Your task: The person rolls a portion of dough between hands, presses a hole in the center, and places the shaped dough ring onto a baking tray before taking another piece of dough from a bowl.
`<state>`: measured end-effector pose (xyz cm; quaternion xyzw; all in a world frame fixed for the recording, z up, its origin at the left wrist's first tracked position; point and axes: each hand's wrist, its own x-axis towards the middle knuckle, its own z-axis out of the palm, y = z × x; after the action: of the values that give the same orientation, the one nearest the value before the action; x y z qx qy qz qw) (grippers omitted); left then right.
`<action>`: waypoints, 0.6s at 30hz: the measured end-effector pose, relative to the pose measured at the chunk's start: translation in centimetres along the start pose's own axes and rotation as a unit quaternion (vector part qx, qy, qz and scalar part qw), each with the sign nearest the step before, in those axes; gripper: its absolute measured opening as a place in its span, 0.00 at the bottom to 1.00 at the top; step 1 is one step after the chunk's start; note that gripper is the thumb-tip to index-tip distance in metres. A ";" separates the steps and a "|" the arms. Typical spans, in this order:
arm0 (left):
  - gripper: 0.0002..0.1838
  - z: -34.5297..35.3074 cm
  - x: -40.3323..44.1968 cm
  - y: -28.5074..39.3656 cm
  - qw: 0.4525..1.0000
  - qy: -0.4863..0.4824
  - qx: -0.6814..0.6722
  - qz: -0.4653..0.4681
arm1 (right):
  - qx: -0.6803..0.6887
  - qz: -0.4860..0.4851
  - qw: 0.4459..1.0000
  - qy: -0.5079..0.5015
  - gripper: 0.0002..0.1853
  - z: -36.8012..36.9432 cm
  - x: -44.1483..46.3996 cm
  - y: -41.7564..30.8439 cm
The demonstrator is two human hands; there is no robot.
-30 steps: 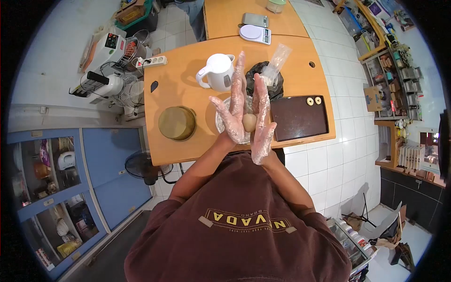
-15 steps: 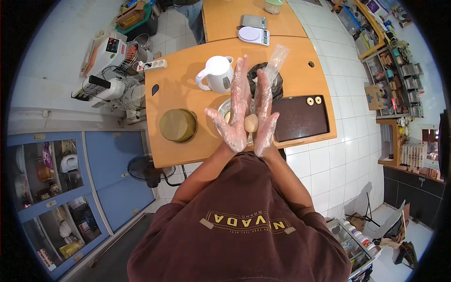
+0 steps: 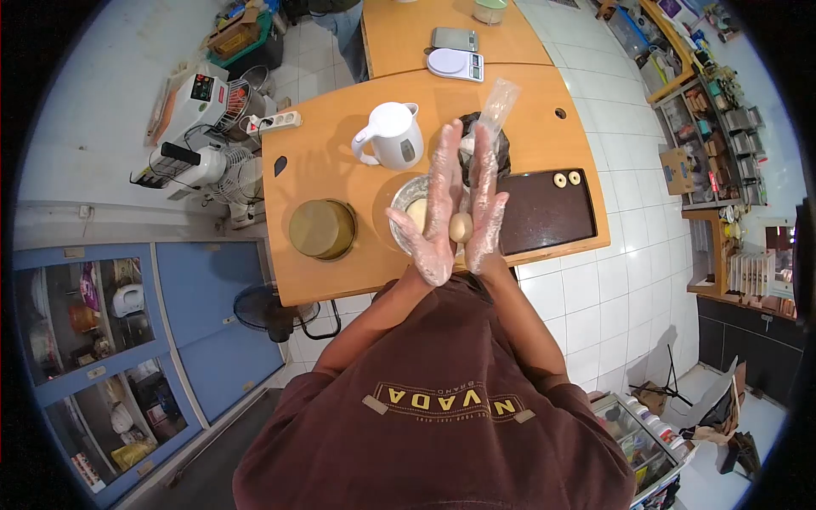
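Seen from above, a person in a brown shirt (image 3: pixel 433 442) stands at a wooden bench (image 3: pixel 297 183). The left hand (image 3: pixel 434 219) and right hand (image 3: pixel 484 212) are raised near the bench's close edge, palms facing, fingers straight and pointing away from the body. A small, pale ball (image 3: pixel 461 228), which looks like dough, sits between the lower palms, near the heels. The grip is a flat one: the two palms hold the ball between them, with no fingers curled round it. Both hands are smeared with something pale.

To round the ball well, it would probably help to keep both palms flat, press lightly and evenly, and move in small circles. Bringing it nearer mid-palm should give more control; so close to the heels, it might slip out. Too hard a press could flatten it, and the pale smears might make it stick.

A bowl (image 3: pixel 394 231) with more pale dough (image 3: pixel 416 212) lies beyond the left hand, partly hidden. To the right, a dark tray (image 3: pixel 544 212) carries two small rings (image 3: pixel 559 179).
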<state>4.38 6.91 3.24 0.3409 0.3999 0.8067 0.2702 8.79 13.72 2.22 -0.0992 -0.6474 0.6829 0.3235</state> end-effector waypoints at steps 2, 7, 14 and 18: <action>0.69 -0.5 1.0 0.3 0.999 0.024 -0.036 0.013 | -0.005 0.000 1.000 -0.017 0.56 0.2 -0.7 0.8; 0.65 -1.9 1.3 -0.5 0.997 0.031 0.051 -0.055 | 0.011 -0.032 0.999 -0.020 0.56 1.1 -2.0 0.5; 0.62 0.3 -1.6 -1.7 0.996 -0.038 -0.035 -0.069 | 0.046 -0.071 0.995 0.052 0.56 -0.3 0.2 -1.5; 0.65 1.3 -0.6 -0.2 0.999 0.003 -0.025 -0.043 | -0.002 -0.065 0.997 0.043 0.55 -0.5 -0.2 0.7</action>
<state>5.82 7.17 3.48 0.3146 0.3947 0.8051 0.3115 9.04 14.03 1.44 -0.0866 -0.6392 0.6546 0.3942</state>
